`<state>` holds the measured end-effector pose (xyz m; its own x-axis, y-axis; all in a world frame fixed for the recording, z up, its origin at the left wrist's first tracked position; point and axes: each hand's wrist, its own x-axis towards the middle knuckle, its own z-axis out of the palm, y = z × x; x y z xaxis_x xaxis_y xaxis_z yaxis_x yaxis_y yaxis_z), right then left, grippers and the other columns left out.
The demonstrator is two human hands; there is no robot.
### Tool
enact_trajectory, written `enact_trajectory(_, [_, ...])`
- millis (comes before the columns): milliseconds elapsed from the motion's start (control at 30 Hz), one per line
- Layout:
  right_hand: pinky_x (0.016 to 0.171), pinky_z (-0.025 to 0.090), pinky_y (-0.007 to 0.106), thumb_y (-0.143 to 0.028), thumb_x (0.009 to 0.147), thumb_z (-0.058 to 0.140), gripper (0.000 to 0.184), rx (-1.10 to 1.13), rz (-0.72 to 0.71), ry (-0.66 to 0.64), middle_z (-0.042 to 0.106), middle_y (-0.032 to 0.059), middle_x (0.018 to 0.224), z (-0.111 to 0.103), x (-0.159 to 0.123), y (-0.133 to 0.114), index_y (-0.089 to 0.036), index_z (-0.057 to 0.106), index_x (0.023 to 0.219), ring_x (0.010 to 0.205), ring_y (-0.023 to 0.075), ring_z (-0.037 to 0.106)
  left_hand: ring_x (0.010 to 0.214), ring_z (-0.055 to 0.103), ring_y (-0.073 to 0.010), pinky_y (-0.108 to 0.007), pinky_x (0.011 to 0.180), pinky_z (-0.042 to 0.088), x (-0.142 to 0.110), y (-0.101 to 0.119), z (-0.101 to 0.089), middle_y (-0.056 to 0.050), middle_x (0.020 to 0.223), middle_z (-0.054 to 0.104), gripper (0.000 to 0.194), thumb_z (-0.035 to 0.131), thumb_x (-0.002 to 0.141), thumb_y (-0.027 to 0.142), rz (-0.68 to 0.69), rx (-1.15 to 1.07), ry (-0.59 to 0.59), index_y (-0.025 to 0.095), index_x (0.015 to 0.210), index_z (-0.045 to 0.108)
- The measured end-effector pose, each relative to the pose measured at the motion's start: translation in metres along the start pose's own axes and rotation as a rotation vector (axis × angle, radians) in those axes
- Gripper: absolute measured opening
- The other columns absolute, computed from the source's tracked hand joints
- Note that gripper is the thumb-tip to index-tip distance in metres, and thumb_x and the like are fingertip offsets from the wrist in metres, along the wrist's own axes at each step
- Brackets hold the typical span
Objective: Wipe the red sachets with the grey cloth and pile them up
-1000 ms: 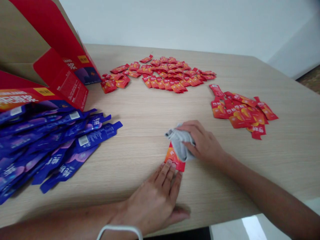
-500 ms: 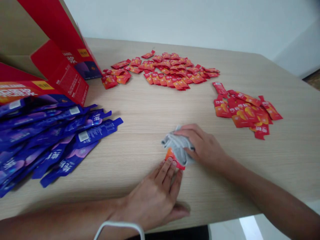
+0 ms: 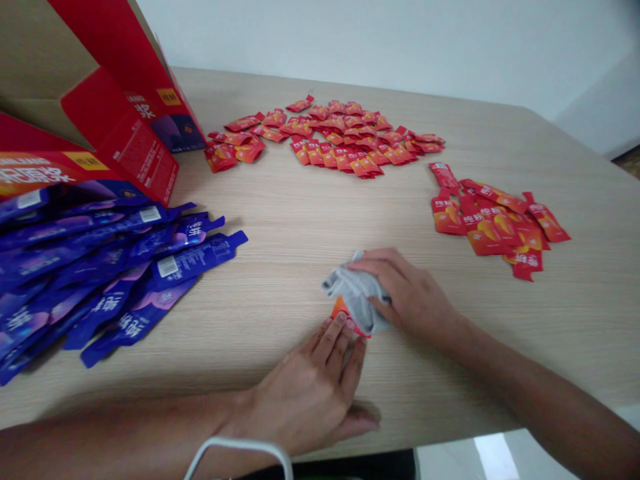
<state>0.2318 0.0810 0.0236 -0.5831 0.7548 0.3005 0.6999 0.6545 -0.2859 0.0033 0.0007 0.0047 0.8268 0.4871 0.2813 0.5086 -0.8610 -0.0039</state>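
A small red and orange sachet (image 3: 339, 307) lies on the table, mostly covered by a cloth and fingers. My left hand (image 3: 313, 383) rests over its near end, stretched fingertips pressing it flat against the tabletop. Bunched in my right hand (image 3: 407, 293) is a grey cloth (image 3: 353, 287), which lies over the sachet's upper and right part. The right fingers are closed around the cloth. A pile of similar red sachets (image 3: 493, 220) lies to the right of my hands.
At the back, many red sachets (image 3: 345, 137) spread across the wooden table (image 3: 280, 207). Long blue packets (image 3: 115, 267) are heaped at the left. Behind them stands an open red carton (image 3: 140, 143). A white cable (image 3: 237, 443) loops by my left wrist.
The view has shifted slightly. Both hands stay at the sachet, and the cloth covers a little more of its right end. The surrounding piles look the same.
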Motion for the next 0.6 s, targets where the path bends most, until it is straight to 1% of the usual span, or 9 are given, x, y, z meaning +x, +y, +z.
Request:
enact_trajectory(67, [0.088, 0.059, 0.032, -0.017, 0.096, 0.055, 0.036, 0.032, -0.108, -0.118, 0.063, 0.0097, 0.126, 0.009, -0.005, -0.017, -0.024, 0.055, 0.132, 0.113, 0.0229, 0.064, 0.108, 0.071, -0.0321, -0.043, 0.103, 0.05, 0.001, 0.0, -0.001, -0.02, 0.113, 0.073, 0.075, 0.049, 0.092, 0.073, -0.017, -0.017, -0.03, 0.004, 0.117, 0.067])
enact_trajectory(100, [0.086, 0.06, 0.032, -0.016, 0.096, 0.056, 0.036, 0.039, -0.126, -0.157, 0.064, 0.0092, 0.125, 0.013, -0.004, -0.019, -0.023, 0.056, 0.13, 0.112, 0.0225, 0.065, 0.106, 0.071, -0.0321, -0.043, 0.102, 0.051, 0.001, 0.0, -0.001, -0.02, 0.112, 0.074, 0.075, 0.049, 0.092, 0.073, -0.022, -0.02, -0.028, 0.005, 0.117, 0.067])
enact_trajectory(167, [0.087, 0.06, 0.035, -0.016, 0.094, 0.058, 0.036, 0.037, -0.07, -0.174, 0.063, 0.0092, 0.126, 0.016, 0.002, -0.008, -0.023, 0.056, 0.13, 0.112, 0.0231, 0.065, 0.114, 0.068, -0.0337, -0.043, 0.105, 0.049, 0.0, 0.0, 0.0, -0.022, 0.119, 0.071, 0.077, 0.049, 0.093, 0.072, -0.014, -0.01, -0.005, 0.003, 0.124, 0.065])
enact_trajectory(233, [0.089, 0.06, 0.038, -0.018, 0.095, 0.058, 0.035, 0.006, 0.05, -0.137, 0.062, 0.0096, 0.127, 0.013, 0.011, 0.015, -0.023, 0.055, 0.13, 0.114, 0.0245, 0.064, 0.125, 0.062, -0.0348, -0.044, 0.111, 0.044, -0.001, 0.0, 0.001, -0.024, 0.128, 0.067, 0.081, 0.048, 0.094, 0.072, 0.001, 0.006, 0.02, 0.001, 0.131, 0.06])
enact_trajectory(300, [0.088, 0.06, 0.04, -0.019, 0.096, 0.057, 0.034, -0.047, 0.14, -0.073, 0.061, 0.0101, 0.127, 0.005, 0.018, 0.037, -0.023, 0.055, 0.129, 0.115, 0.0261, 0.063, 0.127, 0.061, -0.0344, -0.043, 0.112, 0.043, -0.002, -0.001, 0.001, -0.023, 0.129, 0.067, 0.081, 0.047, 0.094, 0.072, 0.003, 0.008, 0.016, 0.001, 0.132, 0.06])
enact_trajectory(367, [0.089, 0.06, 0.041, -0.021, 0.097, 0.056, 0.034, -0.082, 0.169, 0.005, 0.06, 0.0113, 0.127, -0.003, 0.018, 0.044, -0.022, 0.055, 0.131, 0.117, 0.0277, 0.062, 0.127, 0.061, -0.034, -0.043, 0.112, 0.044, -0.002, -0.001, 0.0, -0.023, 0.128, 0.068, 0.082, 0.046, 0.094, 0.072, 0.0, 0.006, 0.018, 0.001, 0.132, 0.06])
enact_trajectory(467, [0.093, 0.058, 0.039, -0.02, 0.096, 0.056, 0.039, -0.046, 0.101, 0.051, 0.059, 0.0124, 0.13, -0.005, 0.009, 0.022, -0.022, 0.053, 0.135, 0.12, 0.0272, 0.06, 0.127, 0.062, -0.034, -0.043, 0.112, 0.044, -0.001, -0.001, -0.001, -0.024, 0.129, 0.067, 0.081, 0.047, 0.095, 0.071, 0.007, 0.003, 0.01, 0.0, 0.132, 0.059])
enact_trajectory(533, [0.092, 0.058, 0.036, -0.017, 0.096, 0.055, 0.038, -0.002, -0.021, -0.017, 0.061, 0.0112, 0.128, 0.002, 0.002, 0.0, -0.023, 0.055, 0.133, 0.117, 0.0247, 0.062, 0.121, 0.065, -0.0342, -0.044, 0.109, 0.046, -0.001, -0.001, -0.001, -0.023, 0.125, 0.069, 0.079, 0.048, 0.094, 0.071, 0.009, -0.001, -0.009, 0.001, 0.129, 0.062])
enact_trajectory(600, [0.09, 0.059, 0.033, -0.015, 0.095, 0.054, 0.037, 0.027, -0.122, -0.112, 0.063, 0.0097, 0.126, 0.01, -0.001, -0.014, -0.023, 0.057, 0.131, 0.113, 0.0227, 0.064, 0.115, 0.068, -0.0341, -0.044, 0.106, 0.048, -0.001, 0.0, 0.0, -0.023, 0.121, 0.071, 0.079, 0.048, 0.094, 0.072, 0.003, -0.006, -0.028, 0.001, 0.124, 0.064])
